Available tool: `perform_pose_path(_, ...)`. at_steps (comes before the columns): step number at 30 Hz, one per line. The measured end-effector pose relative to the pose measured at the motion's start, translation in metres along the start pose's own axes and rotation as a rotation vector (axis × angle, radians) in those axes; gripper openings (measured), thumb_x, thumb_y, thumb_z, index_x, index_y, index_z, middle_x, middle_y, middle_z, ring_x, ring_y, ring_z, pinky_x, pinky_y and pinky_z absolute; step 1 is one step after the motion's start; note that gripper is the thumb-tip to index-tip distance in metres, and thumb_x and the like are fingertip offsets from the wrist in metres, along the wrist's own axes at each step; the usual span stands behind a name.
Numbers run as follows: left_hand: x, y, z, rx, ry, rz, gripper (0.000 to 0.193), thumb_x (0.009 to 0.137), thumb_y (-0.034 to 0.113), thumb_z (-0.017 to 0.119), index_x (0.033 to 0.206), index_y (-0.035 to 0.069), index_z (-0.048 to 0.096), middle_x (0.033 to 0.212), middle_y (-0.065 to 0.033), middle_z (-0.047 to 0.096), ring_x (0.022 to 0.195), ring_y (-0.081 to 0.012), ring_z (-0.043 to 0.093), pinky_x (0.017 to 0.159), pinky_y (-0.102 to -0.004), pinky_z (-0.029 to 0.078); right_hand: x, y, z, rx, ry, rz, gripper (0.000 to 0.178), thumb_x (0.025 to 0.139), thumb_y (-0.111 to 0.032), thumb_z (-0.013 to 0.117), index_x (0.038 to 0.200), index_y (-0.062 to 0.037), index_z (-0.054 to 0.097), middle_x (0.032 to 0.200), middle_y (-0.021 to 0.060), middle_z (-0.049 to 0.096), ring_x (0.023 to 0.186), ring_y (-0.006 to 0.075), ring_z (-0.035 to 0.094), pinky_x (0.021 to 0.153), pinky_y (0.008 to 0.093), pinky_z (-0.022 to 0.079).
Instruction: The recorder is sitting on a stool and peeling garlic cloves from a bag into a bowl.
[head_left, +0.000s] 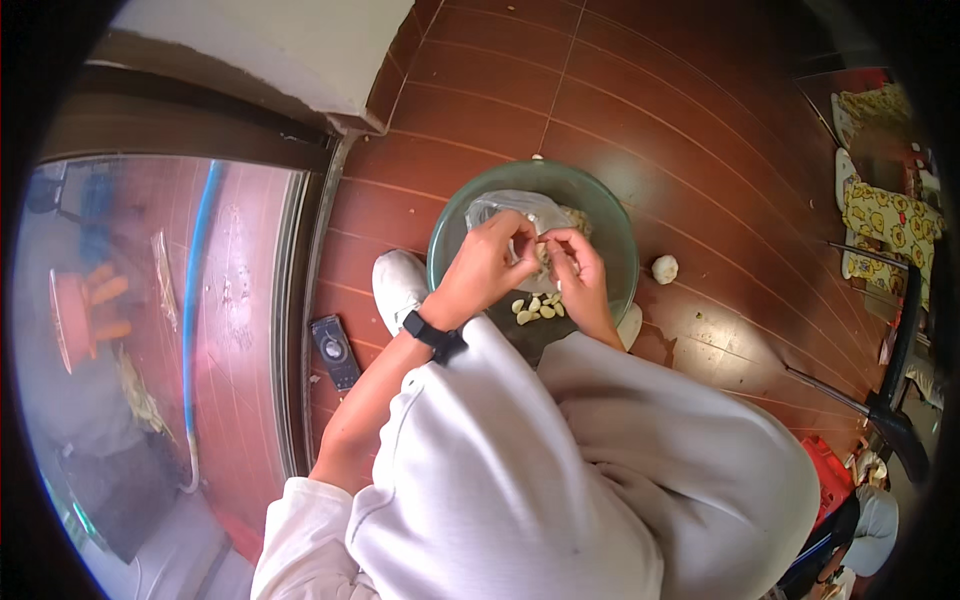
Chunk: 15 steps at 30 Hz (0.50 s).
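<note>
My left hand (487,262), a dark watch on its wrist, and my right hand (584,278) meet over a round green basin (610,200). Their fingertips pinch together at a small garlic clove (541,248), mostly covered by the fingers. Below them, several peeled garlic cloves (538,308) lie in a loose group at the basin's near side. A clear plastic bag (508,202) sits crumpled in the far part of the basin, beside unpeeled garlic (577,219) partly hidden by my hands.
One whole garlic bulb (664,269) lies on the red-brown tiled floor (700,180) right of the basin. A black rectangular object (335,352) is by my left shoe (399,285). A glass door (250,330) stands at left; a black metal frame (893,390) at right.
</note>
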<state>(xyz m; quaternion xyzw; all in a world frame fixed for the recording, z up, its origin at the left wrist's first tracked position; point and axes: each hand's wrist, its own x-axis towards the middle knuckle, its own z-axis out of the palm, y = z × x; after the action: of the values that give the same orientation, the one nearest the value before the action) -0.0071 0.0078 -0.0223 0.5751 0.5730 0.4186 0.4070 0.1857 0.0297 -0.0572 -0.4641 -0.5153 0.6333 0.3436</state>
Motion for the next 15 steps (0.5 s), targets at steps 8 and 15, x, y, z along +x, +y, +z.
perform_pose_path(8,-0.0039,0.0028,0.0039,-0.033,-0.007,-0.021,0.020,0.088,0.002,0.077,0.103,0.000,0.063,0.091,-0.0129,0.069,0.074,-0.0229,0.066,0.068,-0.0345,0.056,-0.0057,-0.0072,-0.0014,0.097,-0.023,0.064,0.016,0.107,-0.014,0.071,0.117,-0.0006,0.074,0.096,-0.0031,0.071,0.070,0.0009,0.052,0.058,0.0209,0.040)
perform_pose_path(15,-0.0064,0.0044,0.0043,-0.009,-0.021,-0.026,0.023,0.089,0.003,0.078,0.106,0.000,0.062,0.090,-0.0138,0.068,0.076,-0.0259,0.068,0.070,-0.0363,0.057,-0.0056,-0.0060,-0.0053,0.198,-0.055,0.148,0.021,0.103,-0.014,0.078,0.117,0.0002,0.075,0.098,-0.0020,0.071,0.070,0.0010,0.051,0.057,0.0198,0.039)
